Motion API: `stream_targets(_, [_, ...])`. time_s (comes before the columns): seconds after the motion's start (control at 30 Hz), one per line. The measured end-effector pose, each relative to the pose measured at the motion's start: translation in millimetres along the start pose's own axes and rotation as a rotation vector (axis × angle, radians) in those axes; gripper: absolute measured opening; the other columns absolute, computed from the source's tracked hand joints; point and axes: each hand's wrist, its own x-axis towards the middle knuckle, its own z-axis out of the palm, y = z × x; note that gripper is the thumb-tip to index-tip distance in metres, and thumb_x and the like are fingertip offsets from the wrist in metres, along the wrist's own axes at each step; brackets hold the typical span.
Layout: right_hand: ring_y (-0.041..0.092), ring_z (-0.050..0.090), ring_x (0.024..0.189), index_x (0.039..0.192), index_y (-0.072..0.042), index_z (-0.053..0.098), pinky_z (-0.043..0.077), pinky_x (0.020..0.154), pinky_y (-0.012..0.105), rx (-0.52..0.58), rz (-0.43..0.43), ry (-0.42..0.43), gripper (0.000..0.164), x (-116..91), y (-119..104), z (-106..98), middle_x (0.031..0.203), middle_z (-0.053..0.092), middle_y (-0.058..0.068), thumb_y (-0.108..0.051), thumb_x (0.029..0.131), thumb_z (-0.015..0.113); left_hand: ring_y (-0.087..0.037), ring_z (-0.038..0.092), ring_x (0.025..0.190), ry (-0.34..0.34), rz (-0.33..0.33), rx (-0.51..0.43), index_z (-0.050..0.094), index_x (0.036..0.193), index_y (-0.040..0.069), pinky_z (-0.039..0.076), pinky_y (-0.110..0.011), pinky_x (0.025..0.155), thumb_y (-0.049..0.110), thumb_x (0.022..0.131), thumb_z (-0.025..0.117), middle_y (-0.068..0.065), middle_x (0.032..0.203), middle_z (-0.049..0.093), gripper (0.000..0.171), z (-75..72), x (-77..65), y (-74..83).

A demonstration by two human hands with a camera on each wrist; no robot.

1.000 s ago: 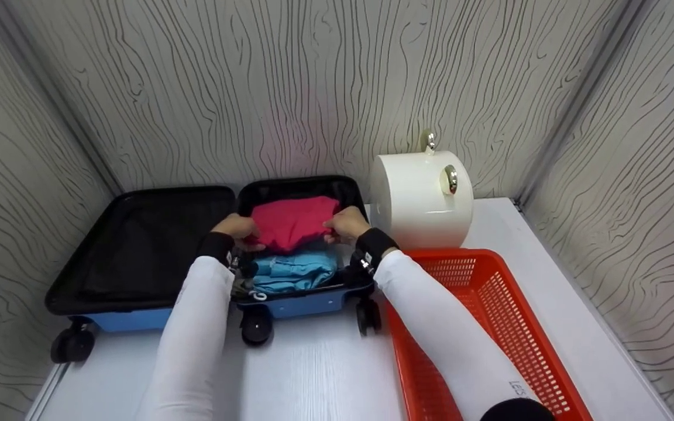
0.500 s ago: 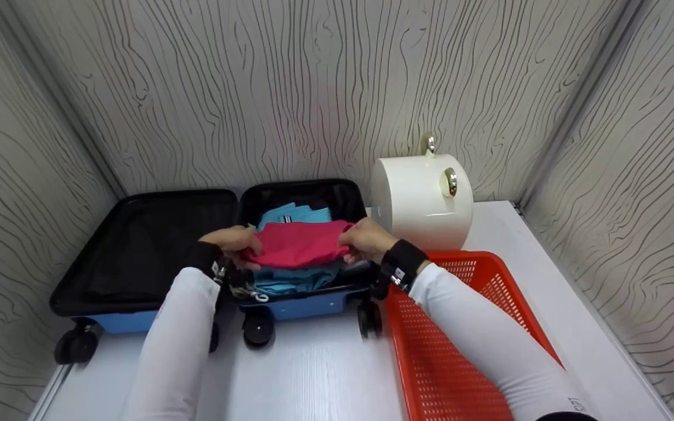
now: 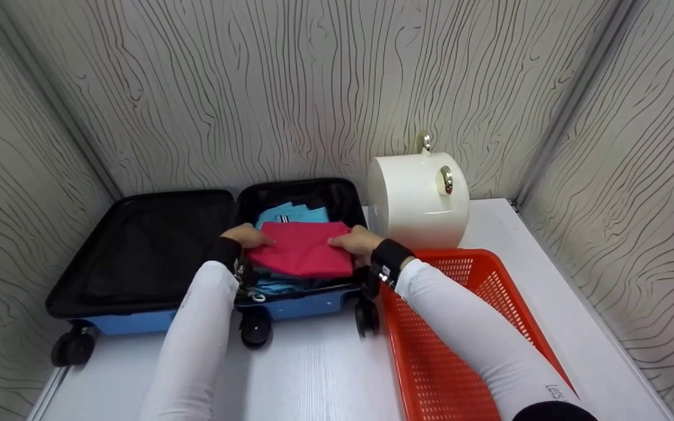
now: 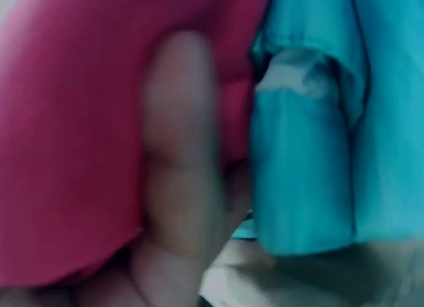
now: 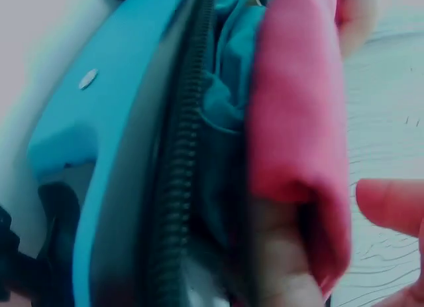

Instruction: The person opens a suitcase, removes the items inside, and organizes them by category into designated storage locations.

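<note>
A: State of the 2 hands?

B: Left hand (image 3: 247,235) pinches the left edge of the folded pink garment (image 3: 308,251). Right hand (image 3: 361,241) curls fingers under the right edge; its thumb shows a gap in the right wrist view.

A: Location?

B: Over blue clothes (image 3: 301,214), right half of the open suitcase (image 3: 302,308).

A: Technique?

B: Suggest keeping the 2 edges level, then slipping fingers out sideways so folds stay flat.

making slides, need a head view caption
The left hand and right hand hold a folded pink cloth over turquoise clothes in an open blue suitcase, beside a red perforated basket.
</note>
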Motion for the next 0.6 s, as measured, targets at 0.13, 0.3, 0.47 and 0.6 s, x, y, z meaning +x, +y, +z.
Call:
stream_targets(0.13, [0.017,0.072,0.082,0.153,0.004,0.045,0.064,0.072,0.031,0.038,0.022,-0.038,0.057,0.6,1.5,1.7,0.112,0.065,0.010,-0.009,0.103,0.071,-0.048,0.024,0.163,-0.034,0.043,0.069,0.017,0.162,-0.021,0.027,-0.049,0.135,0.039,0.105,0.060,-0.039,0.174,0.015,0.094,0.6,-1.8,3.0])
stream_targets(0.3, [0.016,0.072,0.080,0.130,0.007,0.059,0.064,0.072,0.030,0.080,-0.003,-0.102,0.032,-6.1,2.4,1.4,0.101,0.066,0.008,0.005,0.099,0.069,-0.050,0.016,0.165,-0.056,0.072,-0.002,0.010,0.163,-0.022,0.023,-0.052,0.135,0.035,0.102,0.063,-0.040,0.175,0.006,0.099,2.5,-9.4,5.4])
stream_targets(0.47, [0.016,0.073,0.081,0.104,-0.003,0.063,0.065,0.075,0.032,0.010,-0.059,-0.108,0.006,-17.8,-4.0,-2.2,0.095,0.068,0.006,0.002,0.102,0.066,-0.040,0.047,0.144,0.002,0.118,-0.133,0.041,0.157,-0.015,0.045,-0.047,0.120,0.026,0.098,0.068,-0.033,0.166,0.038,0.077,1.3,-19.8,10.8])
stream_targets(0.6, [0.013,0.070,0.077,0.095,-0.006,0.061,0.062,0.070,0.028,-0.040,-0.094,-0.084,0.011,-29.1,-10.4,-11.2,0.090,0.065,0.003,-0.001,0.104,0.062,-0.026,0.054,0.118,0.041,0.177,-0.262,0.044,0.156,-0.013,0.050,-0.032,0.097,0.020,0.097,0.066,-0.026,0.156,0.049,0.071,-0.5,-29.3,18.5])
